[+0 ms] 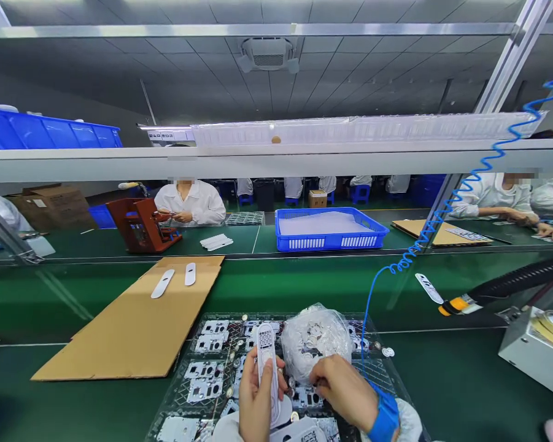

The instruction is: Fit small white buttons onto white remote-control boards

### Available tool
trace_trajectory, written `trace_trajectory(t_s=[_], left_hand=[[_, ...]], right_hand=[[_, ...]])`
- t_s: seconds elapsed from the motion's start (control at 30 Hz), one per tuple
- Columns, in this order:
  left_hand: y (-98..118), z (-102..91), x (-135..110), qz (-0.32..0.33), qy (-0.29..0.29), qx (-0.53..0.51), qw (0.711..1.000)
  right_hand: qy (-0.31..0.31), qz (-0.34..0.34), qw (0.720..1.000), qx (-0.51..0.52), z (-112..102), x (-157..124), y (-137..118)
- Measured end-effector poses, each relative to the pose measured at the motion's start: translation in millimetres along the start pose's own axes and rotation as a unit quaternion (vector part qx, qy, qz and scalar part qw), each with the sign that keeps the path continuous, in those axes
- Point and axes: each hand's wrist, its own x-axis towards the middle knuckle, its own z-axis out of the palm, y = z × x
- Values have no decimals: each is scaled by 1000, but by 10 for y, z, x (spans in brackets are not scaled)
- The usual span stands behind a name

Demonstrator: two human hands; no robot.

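My left hand [256, 399] is closed round a long white plastic housing [267, 356], held upright over a clear tray [184, 393] of small circuit boards [203, 371]. My right hand [343, 390], with a blue wrist strap [385, 417], is bent in a pinch just right of the housing, below a clear bag of small round discs [315, 339]. What its fingertips hold is too small to see. A few loose discs [388, 352] lie on the tray's right side.
A cardboard sheet [133, 325] with two white housings [162, 283] lies to the left on the green belt. A blue coiled cord [446, 215] hangs at right, near a tool [460, 304] and a grey box [534, 353]. A blue basket [330, 230] and seated workers in white [191, 202] are opposite.
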Motion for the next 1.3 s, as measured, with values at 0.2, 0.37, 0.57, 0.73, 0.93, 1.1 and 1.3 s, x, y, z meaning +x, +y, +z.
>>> trace_trajectory(t_s=[0.2, 0.37, 0.57, 0.73, 0.93, 1.1, 1.3], left_hand=[[-28, 24, 31, -5, 5, -14, 1000], [-21, 44, 11, -6, 18, 1, 1000], [73, 99, -30, 4, 38, 11, 999], [109, 148, -34, 3, 36, 11, 999], [55, 99, -2, 1, 34, 11, 999], [76, 84, 5, -5, 16, 21, 1000], [125, 200, -61, -18, 12, 26, 999]], right_hand=[[94, -51, 994, -38, 70, 49, 130], [192, -67, 978, 36, -7, 77, 95], [397, -42, 914, 75, -266, 69, 178], [352, 52, 931, 78, -147, 151, 357], [296, 47, 949, 97, -169, 296, 559], [281, 87, 953, 73, -614, 320, 971], [176, 79, 981, -4, -617, 476, 1214]])
